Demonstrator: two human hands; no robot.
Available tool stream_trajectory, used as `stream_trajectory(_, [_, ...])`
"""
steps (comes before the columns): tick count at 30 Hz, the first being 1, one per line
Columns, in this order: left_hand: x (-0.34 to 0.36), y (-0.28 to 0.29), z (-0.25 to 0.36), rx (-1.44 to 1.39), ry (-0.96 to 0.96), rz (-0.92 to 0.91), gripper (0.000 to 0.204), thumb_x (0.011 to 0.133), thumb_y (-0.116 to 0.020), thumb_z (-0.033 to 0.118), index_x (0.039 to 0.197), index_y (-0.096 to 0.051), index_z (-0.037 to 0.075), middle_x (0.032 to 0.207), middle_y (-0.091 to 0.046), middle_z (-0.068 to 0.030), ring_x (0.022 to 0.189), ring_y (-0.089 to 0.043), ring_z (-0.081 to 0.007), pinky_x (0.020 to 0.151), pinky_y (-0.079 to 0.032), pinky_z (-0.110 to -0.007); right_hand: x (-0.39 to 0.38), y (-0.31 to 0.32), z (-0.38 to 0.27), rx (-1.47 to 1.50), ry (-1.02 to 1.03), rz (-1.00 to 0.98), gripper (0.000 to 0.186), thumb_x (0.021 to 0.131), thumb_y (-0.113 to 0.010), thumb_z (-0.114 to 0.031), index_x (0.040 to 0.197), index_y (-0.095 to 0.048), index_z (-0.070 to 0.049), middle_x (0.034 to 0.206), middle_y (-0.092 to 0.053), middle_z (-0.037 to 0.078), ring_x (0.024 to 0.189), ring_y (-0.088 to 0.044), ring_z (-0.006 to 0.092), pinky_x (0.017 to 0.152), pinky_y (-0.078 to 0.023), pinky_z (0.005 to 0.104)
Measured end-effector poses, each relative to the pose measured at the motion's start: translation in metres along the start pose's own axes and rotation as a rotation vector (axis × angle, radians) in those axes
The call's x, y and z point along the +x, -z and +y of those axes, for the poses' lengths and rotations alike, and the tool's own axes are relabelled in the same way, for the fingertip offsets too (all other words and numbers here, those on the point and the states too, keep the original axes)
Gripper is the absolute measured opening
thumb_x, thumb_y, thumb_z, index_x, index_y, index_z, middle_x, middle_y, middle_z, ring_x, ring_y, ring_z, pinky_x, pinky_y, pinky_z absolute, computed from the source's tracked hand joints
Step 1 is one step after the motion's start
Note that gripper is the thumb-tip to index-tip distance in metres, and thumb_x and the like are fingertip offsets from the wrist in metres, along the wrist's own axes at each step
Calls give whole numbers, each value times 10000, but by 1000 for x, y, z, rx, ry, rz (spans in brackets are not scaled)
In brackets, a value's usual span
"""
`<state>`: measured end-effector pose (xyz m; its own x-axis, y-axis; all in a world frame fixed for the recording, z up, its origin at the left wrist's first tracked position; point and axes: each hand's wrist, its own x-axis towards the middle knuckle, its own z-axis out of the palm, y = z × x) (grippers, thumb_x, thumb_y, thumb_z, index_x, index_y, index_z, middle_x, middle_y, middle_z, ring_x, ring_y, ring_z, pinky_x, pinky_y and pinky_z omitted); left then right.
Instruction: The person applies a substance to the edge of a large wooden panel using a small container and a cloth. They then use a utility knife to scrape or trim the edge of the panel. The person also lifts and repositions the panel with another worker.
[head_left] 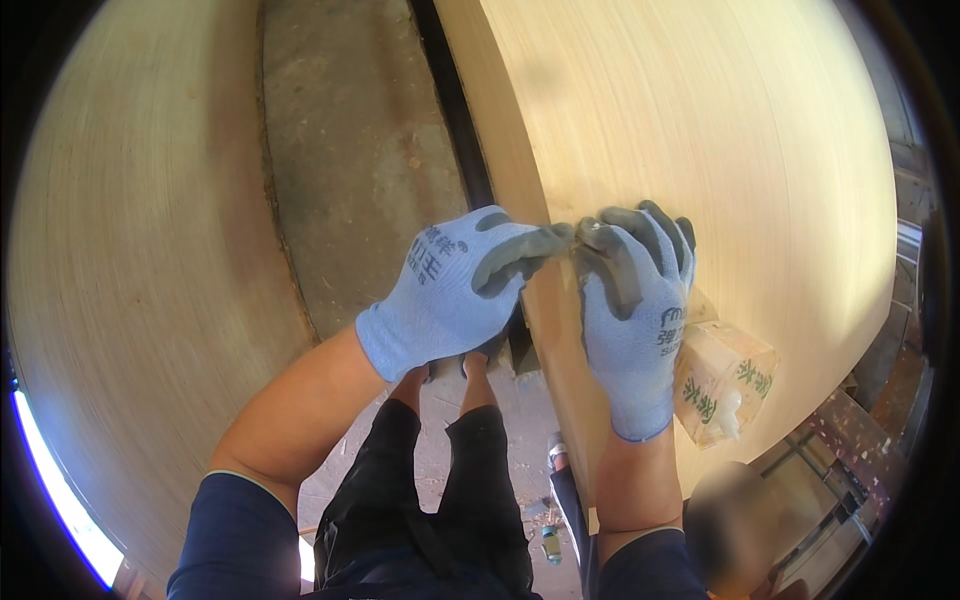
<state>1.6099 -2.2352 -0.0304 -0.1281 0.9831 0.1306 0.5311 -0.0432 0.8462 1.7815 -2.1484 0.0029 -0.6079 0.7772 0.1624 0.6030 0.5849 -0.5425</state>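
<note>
Both my hands wear light blue knit gloves with grey coated fingers and meet at the near-left edge of a pale wood-grain panel stack [720,130]. My left hand [450,280] is closed in a pinch, its thumb and forefinger tips touching or nearly touching my right fingertips. Over the panel's top, my right hand [635,300] is closed with its fingers curled. Something thin may be between the fingertips, but it is too small to make out. Beside my right wrist lies a tissue pack [725,380], pale with green print, a white tissue sticking out.
Another large wood-grain panel [130,250] spans the left side. Concrete floor [350,150] and a dark rail [455,100] show in the gap between. At the lower right another person's blurred head [735,525] is close to the panel. A small bottle [552,545] rests on the floor.
</note>
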Motion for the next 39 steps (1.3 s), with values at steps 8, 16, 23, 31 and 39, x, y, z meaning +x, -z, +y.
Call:
stream_trajectory(8, [3,-2,7,-51,81,-5,378,774,-629,39,1135,-697,127,915,-648,-92,790,-636,-260,690,-540,-351,5,5,2,14,2,0,229,759,-676,-95,987,-679,-116,1119,-623,49,1195,-504,328,1126,-267,543])
stream_trajectory(16, [6,-6,9,-49,60,-5,368,773,-644,36,1128,-696,121,927,-645,-94,775,-636,-263,668,-539,-351,7,11,4,2,0,-24,213,767,-679,-70,974,-684,-119,1120,-626,50,1214,-504,337,1132,-265,546])
stream_trajectory(23, [8,-7,16,-60,66,-41,430,736,-595,-38,1137,-693,81,927,-655,-112,741,-622,-260,667,-526,-335,3,14,6,62,-32,0,175,751,-679,-38,921,-682,-82,1074,-642,75,1211,-518,354,1131,-271,547])
stream_trajectory(31, [-41,10,21,-284,287,181,402,835,-532,54,1216,-650,3,938,-631,-76,730,-565,-125,676,-473,-261,6,15,4,143,-85,119,355,787,-608,-64,1135,-642,-1,1205,-602,170,1224,-505,380,1134,-266,547])
stream_trajectory(39, [-70,38,14,-361,460,362,397,959,-599,214,1274,-585,-27,1168,-617,-102,879,-594,-122,830,-488,-265,-38,21,-43,620,78,-696,297,781,-662,-137,1052,-638,-18,1137,-608,173,1063,-604,351,1027,-396,516])
